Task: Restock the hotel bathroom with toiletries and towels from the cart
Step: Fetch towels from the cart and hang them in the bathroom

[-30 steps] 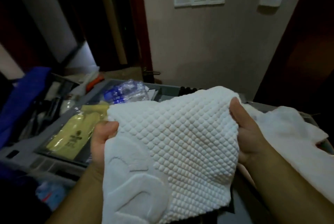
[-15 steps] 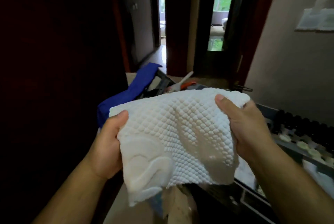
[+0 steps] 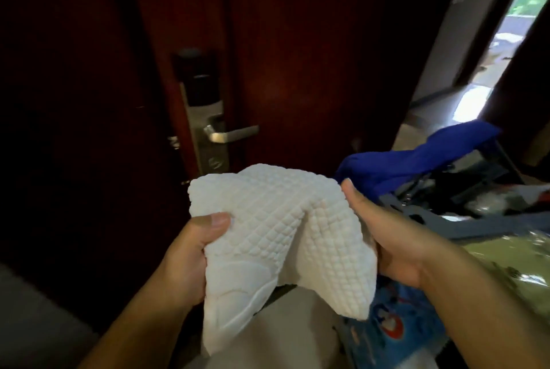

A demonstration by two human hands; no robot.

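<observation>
A white waffle-textured towel [image 3: 276,229] hangs between both hands at chest height, sagging into a fold in its middle. My left hand [image 3: 190,252] grips its left edge, thumb on top. My right hand [image 3: 384,237] grips the right edge, thumb pointing up. The housekeeping cart [image 3: 464,220] stands to the right, close behind my right hand, with a blue cloth [image 3: 422,157] draped over its far end.
A dark wooden door [image 3: 297,56] with a metal lock plate and lever handle [image 3: 229,133] stands straight ahead. A bright corridor opening [image 3: 500,50] lies at the far right. Yellowish packets [image 3: 512,261] lie on the cart, and a blue printed pack [image 3: 395,318] sits below them.
The view has swung left from the cart and the corridor to the dark door. Both hands keep hold of the towel, which now buckles in the middle as they move closer.
</observation>
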